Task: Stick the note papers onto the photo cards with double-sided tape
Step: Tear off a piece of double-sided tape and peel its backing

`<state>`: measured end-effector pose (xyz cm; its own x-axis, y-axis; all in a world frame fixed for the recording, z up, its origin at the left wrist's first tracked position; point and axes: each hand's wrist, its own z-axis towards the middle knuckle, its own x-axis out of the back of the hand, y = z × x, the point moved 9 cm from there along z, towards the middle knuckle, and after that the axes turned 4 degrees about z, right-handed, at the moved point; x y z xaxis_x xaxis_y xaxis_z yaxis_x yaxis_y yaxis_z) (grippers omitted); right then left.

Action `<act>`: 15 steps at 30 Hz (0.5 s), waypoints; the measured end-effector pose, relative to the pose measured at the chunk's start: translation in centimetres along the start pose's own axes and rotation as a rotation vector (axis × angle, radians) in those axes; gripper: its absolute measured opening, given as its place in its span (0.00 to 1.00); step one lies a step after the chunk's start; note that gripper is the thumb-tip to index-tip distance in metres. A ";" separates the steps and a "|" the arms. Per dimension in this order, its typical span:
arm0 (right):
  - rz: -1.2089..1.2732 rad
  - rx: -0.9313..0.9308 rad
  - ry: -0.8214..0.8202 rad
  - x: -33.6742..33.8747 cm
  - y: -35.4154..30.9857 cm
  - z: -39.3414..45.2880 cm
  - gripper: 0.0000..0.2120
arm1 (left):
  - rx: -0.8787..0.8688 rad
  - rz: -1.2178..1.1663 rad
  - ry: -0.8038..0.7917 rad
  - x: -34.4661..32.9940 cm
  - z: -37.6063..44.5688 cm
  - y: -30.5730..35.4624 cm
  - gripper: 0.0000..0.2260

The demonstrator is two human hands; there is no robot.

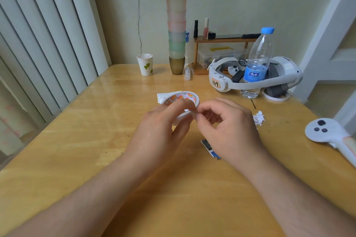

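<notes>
From the head view, the left hand (163, 121) grips the tape roll (181, 102) above the desk (96, 121), its flat face tilted up. The right hand (227, 127), beside the roll, pinches fingers (199, 114) at its near rim (probably the tape end). A photo card (209, 149) lies below that hand.
</notes>
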<state>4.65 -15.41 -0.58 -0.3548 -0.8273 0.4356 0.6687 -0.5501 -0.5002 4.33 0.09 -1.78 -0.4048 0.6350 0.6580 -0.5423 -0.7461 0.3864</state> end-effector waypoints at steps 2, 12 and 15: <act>-0.038 0.032 -0.007 -0.1 -0.4 -0.1 0.03 | 0.004 0.011 0.004 0.0 0.0 -0.1 0.09; -0.126 0.079 -0.009 -0.5 -1.0 -0.2 0.03 | -0.029 0.026 0.016 -0.1 0.1 0.2 0.04; -0.126 0.080 -0.036 -0.7 -0.8 -0.2 0.05 | -0.022 0.022 -0.021 -0.3 0.1 0.1 0.03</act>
<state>4.20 -14.37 -0.64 -0.4161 -0.7471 0.5183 0.6710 -0.6370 -0.3795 4.49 -0.23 -1.85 -0.4014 0.6141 0.6795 -0.5497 -0.7549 0.3576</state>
